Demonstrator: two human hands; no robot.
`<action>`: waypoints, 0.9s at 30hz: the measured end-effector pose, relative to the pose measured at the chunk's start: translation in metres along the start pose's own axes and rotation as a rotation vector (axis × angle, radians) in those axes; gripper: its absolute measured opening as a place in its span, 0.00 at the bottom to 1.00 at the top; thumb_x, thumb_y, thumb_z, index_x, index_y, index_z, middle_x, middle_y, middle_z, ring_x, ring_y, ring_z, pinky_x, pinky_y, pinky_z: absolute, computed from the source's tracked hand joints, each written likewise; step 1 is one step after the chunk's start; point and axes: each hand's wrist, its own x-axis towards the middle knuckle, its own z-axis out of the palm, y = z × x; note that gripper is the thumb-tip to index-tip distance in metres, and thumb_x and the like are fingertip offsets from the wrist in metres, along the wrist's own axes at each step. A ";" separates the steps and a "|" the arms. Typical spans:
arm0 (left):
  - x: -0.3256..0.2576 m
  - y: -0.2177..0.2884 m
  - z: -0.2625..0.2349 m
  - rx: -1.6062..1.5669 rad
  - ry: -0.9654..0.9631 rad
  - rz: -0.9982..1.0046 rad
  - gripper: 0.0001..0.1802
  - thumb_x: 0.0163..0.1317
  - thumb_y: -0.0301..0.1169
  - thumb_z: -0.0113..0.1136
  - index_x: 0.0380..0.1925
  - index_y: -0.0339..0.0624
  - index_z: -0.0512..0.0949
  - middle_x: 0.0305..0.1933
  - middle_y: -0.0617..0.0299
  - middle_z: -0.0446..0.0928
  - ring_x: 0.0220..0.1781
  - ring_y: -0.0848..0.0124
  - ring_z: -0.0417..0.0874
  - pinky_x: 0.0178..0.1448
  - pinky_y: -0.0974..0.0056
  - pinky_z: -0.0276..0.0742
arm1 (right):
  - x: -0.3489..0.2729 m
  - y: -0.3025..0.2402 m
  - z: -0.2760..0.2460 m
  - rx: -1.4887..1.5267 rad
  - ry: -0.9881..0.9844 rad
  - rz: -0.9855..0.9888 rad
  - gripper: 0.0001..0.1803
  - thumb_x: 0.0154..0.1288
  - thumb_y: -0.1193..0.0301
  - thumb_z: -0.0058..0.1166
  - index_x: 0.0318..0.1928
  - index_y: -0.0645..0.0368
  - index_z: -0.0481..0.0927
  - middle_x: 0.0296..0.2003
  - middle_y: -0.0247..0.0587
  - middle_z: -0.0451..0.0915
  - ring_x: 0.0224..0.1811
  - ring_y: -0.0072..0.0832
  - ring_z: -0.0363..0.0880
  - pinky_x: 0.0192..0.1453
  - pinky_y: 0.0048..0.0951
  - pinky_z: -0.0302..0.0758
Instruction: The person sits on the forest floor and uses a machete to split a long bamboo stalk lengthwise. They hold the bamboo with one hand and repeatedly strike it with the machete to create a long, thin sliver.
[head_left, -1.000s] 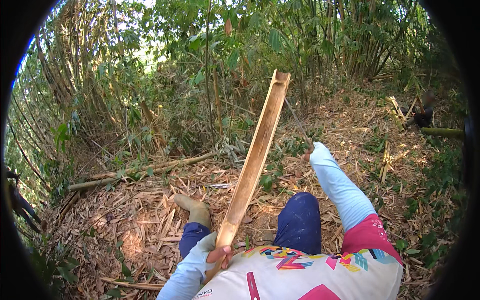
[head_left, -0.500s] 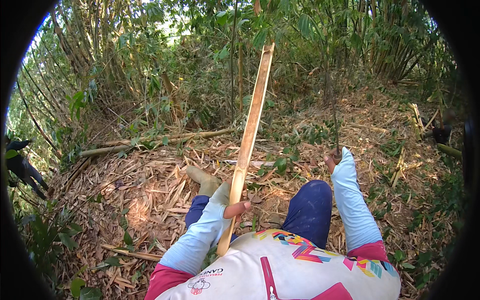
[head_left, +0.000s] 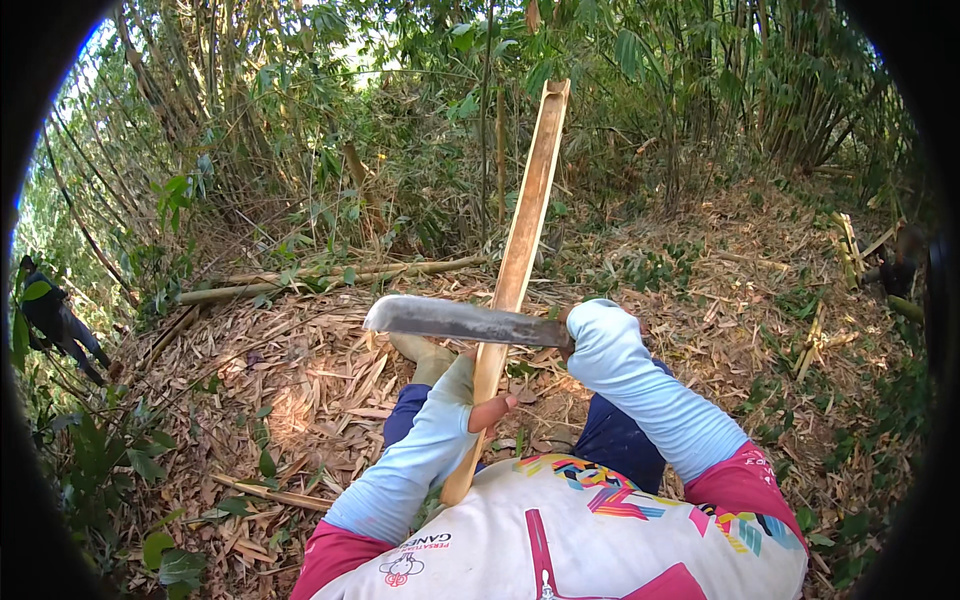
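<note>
A long split bamboo piece (head_left: 527, 215), hollow side up, slants from my lap outward and away from me. My left hand (head_left: 487, 411) is wrapped round its near part, the thumb showing on the right side. In my right hand (head_left: 568, 330) is a machete (head_left: 470, 322) with a broad, dark blade and a paler tip. The blade points left and passes across the bamboo, just beyond my left hand. Whether the edge touches the bamboo I cannot tell. The sleeve hides most of the right fingers.
Dry bamboo leaves (head_left: 310, 370) cover the ground. A fallen bamboo pole (head_left: 330, 277) lies beyond my left leg, and a split strip (head_left: 272, 492) lies at the near left. Bamboo stands ring the far side. A person in dark clothes (head_left: 60, 318) shows at the left edge.
My right hand has swung inward from the right, bringing the machete from upright to lying across the bamboo. The left hand still grips the bamboo; the whole view has shifted slightly.
</note>
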 end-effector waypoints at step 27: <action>-0.009 0.018 0.008 0.071 -0.041 0.040 0.48 0.49 0.28 0.68 0.70 0.32 0.56 0.42 0.56 0.73 0.24 0.75 0.76 0.22 0.71 0.73 | 0.026 0.018 -0.016 -0.232 0.206 -0.063 0.09 0.49 0.70 0.62 0.34 0.48 0.82 0.27 0.39 0.81 0.36 0.42 0.83 0.48 0.47 0.73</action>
